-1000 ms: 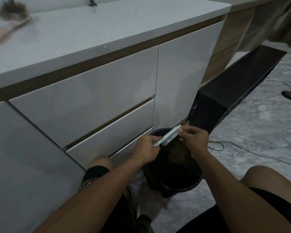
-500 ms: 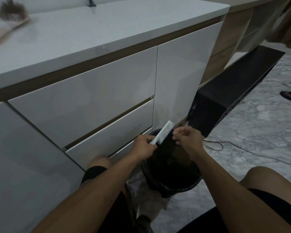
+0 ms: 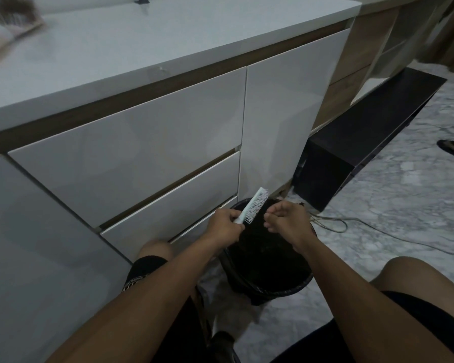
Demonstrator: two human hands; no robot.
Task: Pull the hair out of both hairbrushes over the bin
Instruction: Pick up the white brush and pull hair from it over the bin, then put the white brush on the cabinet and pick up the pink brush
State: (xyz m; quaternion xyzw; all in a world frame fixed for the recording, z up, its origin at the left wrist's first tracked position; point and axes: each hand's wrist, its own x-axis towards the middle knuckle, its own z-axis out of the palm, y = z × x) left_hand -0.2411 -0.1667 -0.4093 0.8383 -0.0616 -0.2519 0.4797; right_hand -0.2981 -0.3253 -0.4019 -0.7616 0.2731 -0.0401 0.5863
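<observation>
Fingers [image 3: 269, 220] of the right hand [image 3: 288, 221] were curled and pinched loosely together, just right of the bristles; whether any hair lay between them was too fine to tell. Left of them, the left hand [image 3: 224, 226] was clamped on the handle of the white hairbrush [image 3: 254, 205], tilted up over the black bin [image 3: 296, 286] below. Judged well done, each pluck should be released directly above the bin. Far up-left, a second, hair-filled brush [image 3: 13, 11] lay blurred on the counter [image 3: 168, 35].
</observation>
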